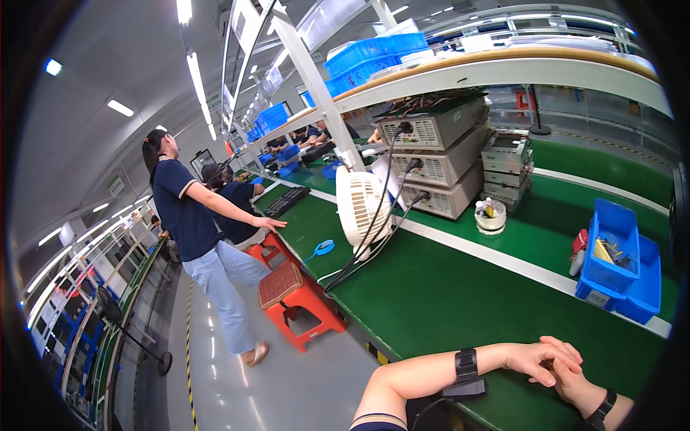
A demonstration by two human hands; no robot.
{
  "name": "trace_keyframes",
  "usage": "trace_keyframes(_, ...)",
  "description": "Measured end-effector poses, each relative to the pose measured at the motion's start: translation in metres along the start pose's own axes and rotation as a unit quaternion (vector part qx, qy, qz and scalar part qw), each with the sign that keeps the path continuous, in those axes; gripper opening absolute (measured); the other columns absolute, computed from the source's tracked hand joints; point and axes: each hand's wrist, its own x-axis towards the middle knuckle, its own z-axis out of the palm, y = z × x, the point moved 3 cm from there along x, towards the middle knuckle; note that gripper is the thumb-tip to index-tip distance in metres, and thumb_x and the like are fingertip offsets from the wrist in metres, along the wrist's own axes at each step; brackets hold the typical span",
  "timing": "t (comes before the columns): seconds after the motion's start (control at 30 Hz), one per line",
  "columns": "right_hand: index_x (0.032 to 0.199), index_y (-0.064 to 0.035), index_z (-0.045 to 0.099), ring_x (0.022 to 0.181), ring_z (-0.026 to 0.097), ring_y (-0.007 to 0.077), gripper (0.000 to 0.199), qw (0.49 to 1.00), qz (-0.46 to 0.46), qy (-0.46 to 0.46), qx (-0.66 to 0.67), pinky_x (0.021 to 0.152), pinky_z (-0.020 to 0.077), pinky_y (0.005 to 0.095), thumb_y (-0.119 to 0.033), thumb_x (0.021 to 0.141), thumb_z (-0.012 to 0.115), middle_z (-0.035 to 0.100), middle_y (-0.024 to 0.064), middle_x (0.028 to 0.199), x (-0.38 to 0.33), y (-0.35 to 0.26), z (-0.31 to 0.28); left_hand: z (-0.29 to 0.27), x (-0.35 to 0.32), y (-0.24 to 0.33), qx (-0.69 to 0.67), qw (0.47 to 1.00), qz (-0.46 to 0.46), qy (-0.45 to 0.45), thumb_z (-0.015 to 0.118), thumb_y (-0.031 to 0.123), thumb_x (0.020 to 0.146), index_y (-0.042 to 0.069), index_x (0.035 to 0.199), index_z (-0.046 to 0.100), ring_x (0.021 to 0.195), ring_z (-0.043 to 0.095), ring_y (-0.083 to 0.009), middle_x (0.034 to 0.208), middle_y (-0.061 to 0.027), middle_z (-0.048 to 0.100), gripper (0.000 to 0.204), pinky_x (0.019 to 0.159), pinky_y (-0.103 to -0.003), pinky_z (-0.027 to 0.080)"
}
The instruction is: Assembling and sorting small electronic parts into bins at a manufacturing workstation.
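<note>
My left hand (pixel 535 360) and my right hand (pixel 577 384) are clasped together above the near right part of the green worktable (pixel 431 298). Their fingers are curled over one another, and no object shows between them. A black strap (pixel 466 364) is around my left wrist, and another dark band (pixel 602 409) circles the right one. Beneath my left forearm, at the table's edge, lies a small black box (pixel 466 390) with a cable. Parts of the fingers are hidden where the hands overlap.
A white fan (pixel 359 208) with black cables stands by stacked grey power units (pixel 438 161). Blue bins (pixel 611 251) holding small parts are at the right, a white round tub (pixel 490 217) farther back. Left of the table are a red stool (pixel 302 305) and a standing person (pixel 190 208).
</note>
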Motion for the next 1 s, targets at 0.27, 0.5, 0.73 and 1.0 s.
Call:
trace_keyframes(0.27, 0.138, -0.0067, 0.015, 0.125, 0.032, 0.0242, 0.089, 0.995, 0.071, -0.042, 0.052, 0.098, 0.0357, 0.0409, -0.024, 0.071, 0.071, 0.028, 0.0103, 0.134, -0.002, -0.003, -0.011, -0.009, 0.004, -0.016, -0.117, 0.992, 0.043, -0.021, 0.06, 0.001, 0.069, 0.0, 0.13, 0.036, 0.087, 0.053, -0.0155, 0.13, -0.0083, 0.028, 0.066, 0.055, -0.022, 0.048)
trace_keyframes(0.5, 0.141, -0.0063, 0.002, 0.13, 0.025, 0.0248, 0.087, 0.972, 0.103, -0.142, 0.157, 0.094, 0.0425, 0.0396, -0.015, 0.081, 0.064, 0.016, 0.0112, 0.143, 0.013, -0.004, -0.026, -0.018, 0.004, -0.015, -0.263, 0.962, 0.031, -0.061, 0.065, 0.013, 0.067, -0.002, 0.135, 0.025, 0.121, 0.035, -0.0202, 0.14, -0.0098, 0.017, 0.08, 0.08, -0.029, 0.04)
trace_keyframes(0.73, 0.141, -0.0066, 0.004, 0.128, 0.028, 0.0206, 0.086, 0.977, 0.094, -0.164, 0.098, 0.095, 0.0396, 0.0332, -0.018, 0.081, 0.064, 0.021, 0.0107, 0.141, 0.009, -0.012, -0.02, -0.018, 0.009, -0.01, -0.217, 0.976, -0.009, 0.0, 0.075, 0.05, 0.058, 0.0, 0.138, 0.017, 0.13, 0.024, -0.0281, 0.145, -0.0129, 0.007, 0.111, 0.102, -0.042, 0.028)
trace_keyframes(1.0, 0.141, -0.0089, 0.005, 0.126, 0.032, 0.0236, 0.079, 0.995, 0.064, -0.077, 0.023, 0.092, 0.0436, 0.0368, -0.028, 0.086, 0.058, 0.023, 0.0108, 0.14, 0.01, -0.012, -0.022, -0.026, -0.006, -0.004, -0.193, 0.979, -0.012, 0.064, 0.066, 0.062, 0.063, 0.006, 0.141, 0.011, 0.129, 0.026, -0.0312, 0.147, -0.0064, 0.001, 0.111, 0.1, -0.047, 0.032)
